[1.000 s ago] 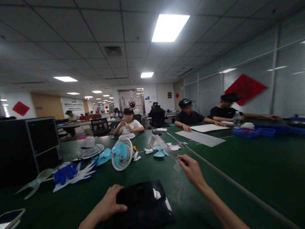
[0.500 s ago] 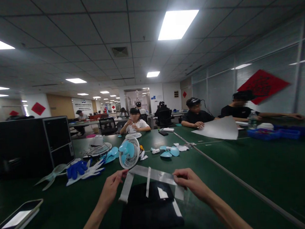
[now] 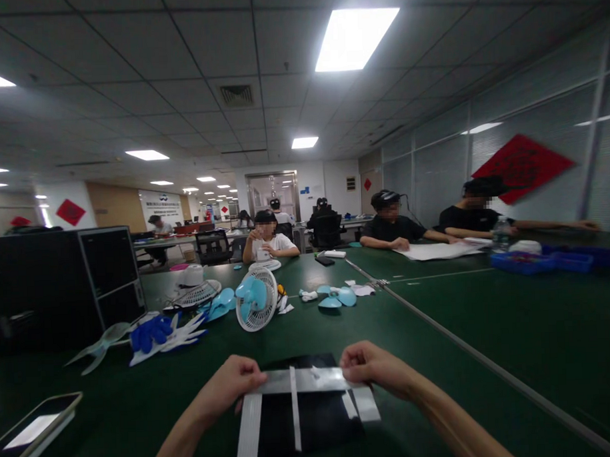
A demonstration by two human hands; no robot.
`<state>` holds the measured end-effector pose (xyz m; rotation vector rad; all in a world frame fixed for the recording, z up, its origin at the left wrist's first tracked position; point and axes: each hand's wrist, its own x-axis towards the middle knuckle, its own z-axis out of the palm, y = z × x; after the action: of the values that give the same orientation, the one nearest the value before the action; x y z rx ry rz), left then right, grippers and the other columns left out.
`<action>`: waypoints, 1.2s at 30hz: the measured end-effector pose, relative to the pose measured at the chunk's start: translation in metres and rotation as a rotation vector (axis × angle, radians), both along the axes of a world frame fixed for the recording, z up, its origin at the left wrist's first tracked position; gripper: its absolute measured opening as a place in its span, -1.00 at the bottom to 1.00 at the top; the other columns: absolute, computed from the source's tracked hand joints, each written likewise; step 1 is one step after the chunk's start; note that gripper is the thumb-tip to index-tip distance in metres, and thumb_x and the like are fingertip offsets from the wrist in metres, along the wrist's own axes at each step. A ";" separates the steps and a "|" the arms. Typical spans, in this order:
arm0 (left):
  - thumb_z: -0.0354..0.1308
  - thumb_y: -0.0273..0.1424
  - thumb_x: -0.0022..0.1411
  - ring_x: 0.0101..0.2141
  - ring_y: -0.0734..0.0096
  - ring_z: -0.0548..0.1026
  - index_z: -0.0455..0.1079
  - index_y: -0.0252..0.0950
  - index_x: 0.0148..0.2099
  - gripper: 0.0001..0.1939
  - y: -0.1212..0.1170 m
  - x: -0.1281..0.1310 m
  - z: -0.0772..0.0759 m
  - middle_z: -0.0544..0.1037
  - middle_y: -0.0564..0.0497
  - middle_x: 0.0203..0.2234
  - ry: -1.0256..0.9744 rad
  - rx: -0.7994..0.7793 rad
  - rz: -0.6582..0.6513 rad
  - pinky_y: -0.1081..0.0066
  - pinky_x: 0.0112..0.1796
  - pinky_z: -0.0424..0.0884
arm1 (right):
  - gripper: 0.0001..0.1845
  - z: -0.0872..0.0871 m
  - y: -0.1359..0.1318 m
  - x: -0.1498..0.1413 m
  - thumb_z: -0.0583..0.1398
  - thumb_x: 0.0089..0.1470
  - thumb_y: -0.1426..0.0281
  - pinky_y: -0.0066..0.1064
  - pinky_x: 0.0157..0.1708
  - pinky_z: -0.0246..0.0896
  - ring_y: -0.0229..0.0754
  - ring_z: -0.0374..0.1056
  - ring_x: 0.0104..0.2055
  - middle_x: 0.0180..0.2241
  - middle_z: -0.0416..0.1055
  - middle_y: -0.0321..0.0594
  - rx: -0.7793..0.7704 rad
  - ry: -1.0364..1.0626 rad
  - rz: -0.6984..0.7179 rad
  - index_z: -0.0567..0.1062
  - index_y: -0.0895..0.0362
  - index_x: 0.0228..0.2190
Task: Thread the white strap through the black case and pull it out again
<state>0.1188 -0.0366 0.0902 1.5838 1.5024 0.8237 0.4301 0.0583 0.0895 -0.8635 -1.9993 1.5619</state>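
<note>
A silvery, translucent strip (image 3: 278,381) is stretched level between my two hands. My left hand (image 3: 233,381) is closed, thumb and fingers pinching its left end. With a similar pinch, my right hand (image 3: 372,369) grips the right end. From the strip hang a wide ribbed whitish band (image 3: 249,424) at the left, a narrow white band (image 3: 296,415) near the middle and a short pale piece (image 3: 366,404) at the right. Behind and below them, a flat black glossy pouch-like thing (image 3: 324,421) lies on the green table (image 3: 431,397), partly covered from view.
Beyond my hands stand a small white fan (image 3: 257,300) and loose blue fan blades (image 3: 337,297). At left are blue-and-white gloves (image 3: 163,337), a phone (image 3: 39,424) and a black computer case (image 3: 47,291). A metal strip (image 3: 438,327) crosses the table; co-workers sit across it.
My left hand has left the black pouch and taken the strip's left end. The strip has come down and nearer, now level over the pouch. A co-worker's white sheet lifted, then went flat again.
</note>
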 end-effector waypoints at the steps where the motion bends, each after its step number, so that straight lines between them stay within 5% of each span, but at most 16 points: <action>1: 0.21 0.03 -0.05 -0.68 0.61 0.20 0.35 -0.32 -0.49 -0.53 0.000 -0.001 -0.004 0.31 0.19 -0.70 0.010 -0.055 -0.053 0.53 -0.63 0.07 | -0.88 -0.003 0.001 0.000 0.27 -0.19 0.41 -0.55 -0.57 -0.01 -0.38 0.15 -0.57 -0.60 0.32 -0.40 -0.016 -0.064 0.028 0.49 0.20 -0.50; 4: 0.24 -0.03 -0.08 -0.70 0.60 0.22 0.34 -0.31 -0.54 -0.58 0.003 -0.002 -0.016 0.29 0.19 -0.73 0.077 -0.172 -0.166 0.54 -0.65 0.05 | -0.96 -0.011 0.001 -0.001 0.23 -0.21 0.47 -0.56 -0.60 -0.01 -0.40 0.13 -0.61 -0.64 0.29 -0.43 -0.030 -0.244 0.082 0.47 0.19 -0.56; 12: 0.20 -0.11 -0.06 -0.70 0.55 0.27 0.34 -0.30 -0.53 -0.67 0.012 -0.006 -0.038 0.32 0.16 -0.73 0.205 -0.228 -0.147 0.53 -0.66 0.10 | -0.91 -0.026 0.002 -0.013 0.22 -0.16 0.51 -0.52 -0.49 0.16 -0.33 0.28 -0.49 -0.55 0.39 -0.36 0.122 -0.367 0.008 0.54 0.20 -0.50; 24: 0.18 -0.19 -0.09 -0.64 0.51 0.28 0.34 -0.29 -0.54 -0.75 0.009 0.001 -0.030 0.34 0.15 -0.69 0.333 -0.223 -0.071 0.50 -0.61 0.09 | -0.84 -0.030 0.002 -0.013 0.23 -0.08 0.47 -0.49 -0.41 0.22 -0.23 0.40 -0.37 -0.42 0.52 -0.27 0.312 -0.453 0.007 0.60 0.17 -0.39; 36: 0.15 -0.22 -0.08 -0.61 0.49 0.30 0.39 -0.30 -0.49 -0.77 0.010 -0.003 -0.034 0.36 0.14 -0.66 0.366 -0.225 -0.060 0.49 -0.60 0.12 | -0.82 -0.031 0.003 -0.014 0.24 -0.09 0.46 -0.51 -0.44 0.17 -0.26 0.38 -0.39 -0.42 0.53 -0.28 0.345 -0.474 0.015 0.61 0.18 -0.36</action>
<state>0.1162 -0.0264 0.0561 1.6587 1.7237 0.3256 0.4161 0.0617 0.0584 -1.1501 -2.5069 1.0302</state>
